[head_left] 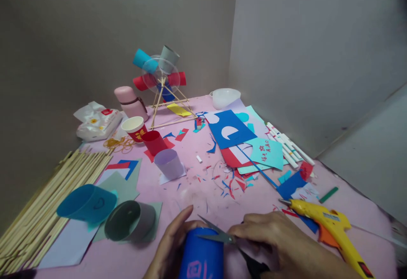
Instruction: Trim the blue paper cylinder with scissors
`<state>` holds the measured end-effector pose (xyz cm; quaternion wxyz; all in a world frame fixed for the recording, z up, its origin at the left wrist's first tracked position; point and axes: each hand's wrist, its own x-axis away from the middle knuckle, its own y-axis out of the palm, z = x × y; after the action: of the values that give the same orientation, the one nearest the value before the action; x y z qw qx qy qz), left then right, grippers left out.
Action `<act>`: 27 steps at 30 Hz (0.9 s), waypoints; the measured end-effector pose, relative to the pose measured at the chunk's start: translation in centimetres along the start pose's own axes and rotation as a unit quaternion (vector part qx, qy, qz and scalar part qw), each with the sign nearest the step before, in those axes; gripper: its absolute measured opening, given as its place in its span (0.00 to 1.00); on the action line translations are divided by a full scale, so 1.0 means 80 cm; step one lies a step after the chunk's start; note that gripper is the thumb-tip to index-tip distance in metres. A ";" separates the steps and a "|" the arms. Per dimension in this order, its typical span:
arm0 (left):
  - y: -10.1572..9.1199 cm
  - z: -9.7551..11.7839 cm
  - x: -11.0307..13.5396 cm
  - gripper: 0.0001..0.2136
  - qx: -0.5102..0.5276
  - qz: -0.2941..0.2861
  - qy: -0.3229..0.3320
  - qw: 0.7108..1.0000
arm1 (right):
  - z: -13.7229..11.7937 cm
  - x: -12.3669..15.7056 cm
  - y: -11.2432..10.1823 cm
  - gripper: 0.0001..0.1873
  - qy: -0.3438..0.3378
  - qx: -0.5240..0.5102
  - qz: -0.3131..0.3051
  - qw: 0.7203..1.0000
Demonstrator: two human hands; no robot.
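Note:
At the front edge of the table a blue paper cylinder point(202, 255) with pink marks drawn on its side sits in my left hand point(171, 245), whose fingers curl round its left side. My right hand point(270, 238) grips a pair of scissors point(226, 238) with black handles. The blades are apart and lie at the top rim of the cylinder. Whether they touch the paper I cannot tell. A grey paper cup point(144, 221) and a teal paper cup point(87, 202) stand to the left of my left hand.
A yellow glue gun point(321, 211) lies right of my right hand. Bundled wooden sticks point(47, 202) cover the left edge. Ahead stand a stick-framed wheel point(161, 75), a pink flask point(130, 103) and a red cup point(135, 129). Paper scraps, coloured sheets point(230, 128) and markers point(288, 145) lie about.

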<state>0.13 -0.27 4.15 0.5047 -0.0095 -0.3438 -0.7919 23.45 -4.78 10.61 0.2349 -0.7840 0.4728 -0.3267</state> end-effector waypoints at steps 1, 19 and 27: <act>0.001 -0.001 0.002 0.14 0.009 -0.007 0.017 1.000 | 0.000 0.000 0.000 0.36 -0.004 -0.001 -0.002 1.000; 0.019 0.013 0.017 0.16 0.017 -0.050 0.068 0.996 | 0.001 0.004 0.002 0.27 -0.044 0.022 0.005 0.999; 0.017 0.011 0.022 0.15 -0.029 -0.029 0.073 0.997 | 0.010 -0.006 -0.008 0.19 -0.082 0.007 -0.050 0.995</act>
<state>0.10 -1.51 6.17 0.5047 0.0433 -0.2831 -0.8144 24.29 -4.04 10.35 0.2614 -0.8292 0.4097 -0.2760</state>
